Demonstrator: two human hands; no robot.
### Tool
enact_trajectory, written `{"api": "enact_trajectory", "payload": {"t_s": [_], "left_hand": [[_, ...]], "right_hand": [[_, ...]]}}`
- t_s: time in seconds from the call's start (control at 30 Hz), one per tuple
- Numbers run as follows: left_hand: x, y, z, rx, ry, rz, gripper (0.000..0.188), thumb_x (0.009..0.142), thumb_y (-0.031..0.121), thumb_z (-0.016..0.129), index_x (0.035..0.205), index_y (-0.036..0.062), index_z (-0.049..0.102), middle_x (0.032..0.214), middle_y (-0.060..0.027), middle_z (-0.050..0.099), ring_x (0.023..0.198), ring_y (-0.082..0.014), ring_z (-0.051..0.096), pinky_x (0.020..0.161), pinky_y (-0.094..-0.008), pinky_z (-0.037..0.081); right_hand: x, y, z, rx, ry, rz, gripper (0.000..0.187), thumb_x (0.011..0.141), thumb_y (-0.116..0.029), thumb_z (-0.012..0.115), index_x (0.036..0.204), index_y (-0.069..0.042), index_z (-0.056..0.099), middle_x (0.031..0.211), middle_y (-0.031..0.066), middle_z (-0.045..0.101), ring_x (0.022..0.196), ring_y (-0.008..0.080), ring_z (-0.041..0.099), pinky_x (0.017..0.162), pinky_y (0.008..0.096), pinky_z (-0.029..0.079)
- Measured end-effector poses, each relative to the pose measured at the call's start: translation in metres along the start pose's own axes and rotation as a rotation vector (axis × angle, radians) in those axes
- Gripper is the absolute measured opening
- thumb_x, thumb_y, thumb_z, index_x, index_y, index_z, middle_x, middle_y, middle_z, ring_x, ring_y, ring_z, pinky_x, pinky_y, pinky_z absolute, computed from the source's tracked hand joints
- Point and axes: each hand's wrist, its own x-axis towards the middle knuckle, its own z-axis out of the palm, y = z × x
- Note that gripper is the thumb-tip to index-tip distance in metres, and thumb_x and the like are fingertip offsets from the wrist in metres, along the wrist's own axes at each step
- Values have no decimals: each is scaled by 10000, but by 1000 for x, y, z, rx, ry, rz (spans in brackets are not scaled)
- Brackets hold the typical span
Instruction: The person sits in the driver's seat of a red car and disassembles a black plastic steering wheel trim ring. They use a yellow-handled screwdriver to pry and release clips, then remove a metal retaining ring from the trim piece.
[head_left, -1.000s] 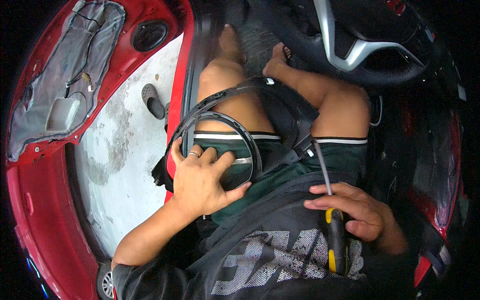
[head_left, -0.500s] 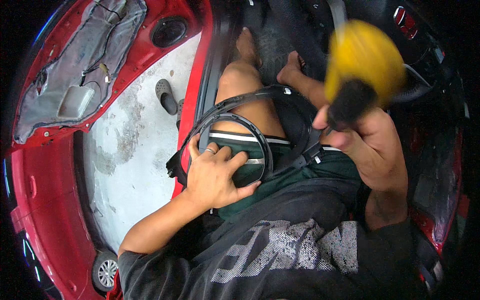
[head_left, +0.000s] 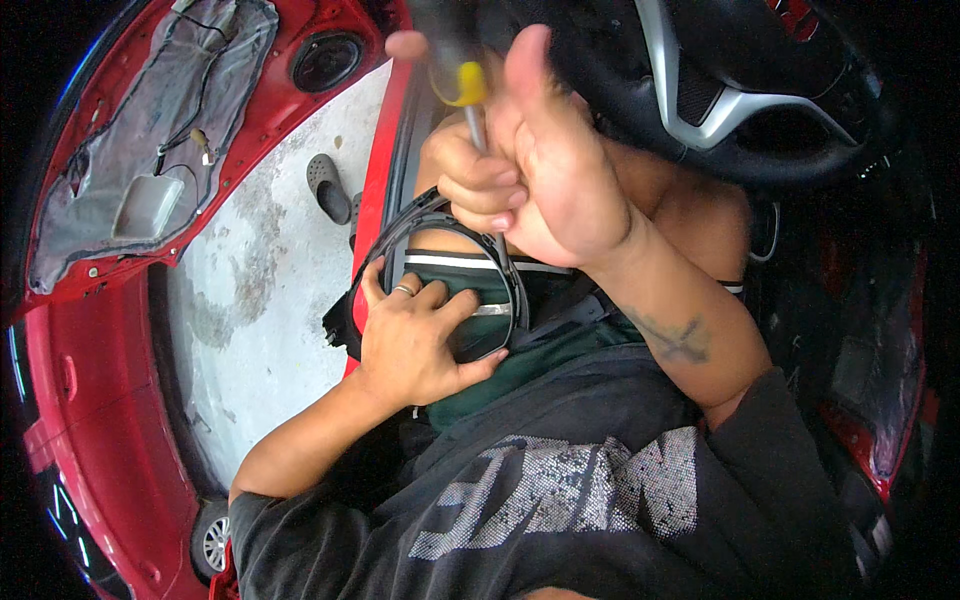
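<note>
My right fingers (head_left: 478,190) clasp the screwdriver (head_left: 470,85), angled down toward the black ring (head_left: 519,300) my spread left fingers (head_left: 432,296) hold.

Toward eight o'clock from the centre, the left hand (head_left: 412,338) holds a black ring-shaped part (head_left: 518,290) over the green shorts (head_left: 490,393). Toward one o'clock, the right hand (head_left: 565,180) holds a dark and yellow screwdriver (head_left: 470,84) by its metal shaft, thumb pointing to twelve. The steering wheel (head_left: 700,128) is at two o'clock; the red door (head_left: 275,112) and a grey clog (head_left: 328,188) are at ten.
</note>
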Motion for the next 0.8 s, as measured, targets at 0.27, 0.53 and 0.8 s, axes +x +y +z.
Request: {"api": "enact_trajectory", "payload": {"t_s": [0.27,0.53,0.8], "left_hand": [[0,1,3,-1,-10,-9,543,665,588,791,932,126,693,762,-76,587,842,-311,593,1036,-643,295],[1,-2,6,-8,-3,-3,544,661,568,800,939,115,689,784,-81,613,845,-310,596,1042,-619,296],[0,-2,4,2,-59,-24,578,660,548,814,1048,126,743,946,-92,710,958,-317,644,1051,-612,287]], "right_hand": [[0,8,0,-226,70,60,652,1054,-673,375,958,-71,607,614,-89,357,467,17,283,435,211,232],[-2,15,13,-633,74,-67,667,1060,-674,357,842,-83,574,619,-82,371,567,29,342,532,232,305],[-9,20,11,-792,74,-245,645,1070,-624,403,869,-35,571,658,-1,457,610,97,472,555,289,393]]}}
